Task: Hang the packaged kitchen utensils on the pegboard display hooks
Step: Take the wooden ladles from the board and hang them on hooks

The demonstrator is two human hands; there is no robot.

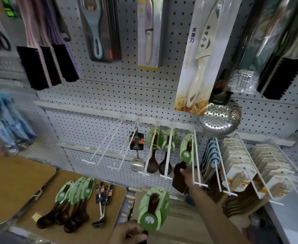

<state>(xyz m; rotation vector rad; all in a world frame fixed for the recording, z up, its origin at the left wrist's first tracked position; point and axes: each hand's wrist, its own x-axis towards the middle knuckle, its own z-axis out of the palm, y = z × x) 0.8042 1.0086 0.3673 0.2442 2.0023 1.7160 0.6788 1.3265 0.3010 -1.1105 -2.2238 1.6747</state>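
The left hand, near the bottom edge, has its fingers curled round a dark wooden spoon on a green card. The right hand reaches far to the white pegboard hook, fingers holding a dark spoon with a green card hanging there. More green-carded spoons lie on the tan surface at left.

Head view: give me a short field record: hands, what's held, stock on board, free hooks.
left hand: grips green-carded wooden spoons, low in front of the display
right hand: reaches up to the dark utensil on the hook, grip unclear
waiting stock: carded spoons and steel ladles lie on the wooden board
free hooks: two bare hooks left of the hung ladle
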